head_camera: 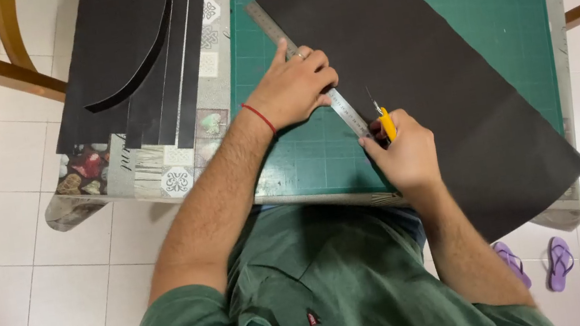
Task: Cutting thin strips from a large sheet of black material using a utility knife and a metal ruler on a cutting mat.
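Knife blade mostly hidden behind right hand (405, 153), grip closed around yellow utility knife (386, 124) at edge of black sheet (431, 80); left hand (292, 90) pressed flat, fingers spread, on metal ruler (312, 79) over green cutting mat (304, 153) on tabletop (207, 68)

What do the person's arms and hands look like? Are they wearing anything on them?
Both forearms are bare and hairy, with short dark green sleeves ending near the shoulders. The left hand has a thin red string band around its wrist and a small ring on one of its fingers. The right hand wears nothing: no glove, watch or band shows on it.
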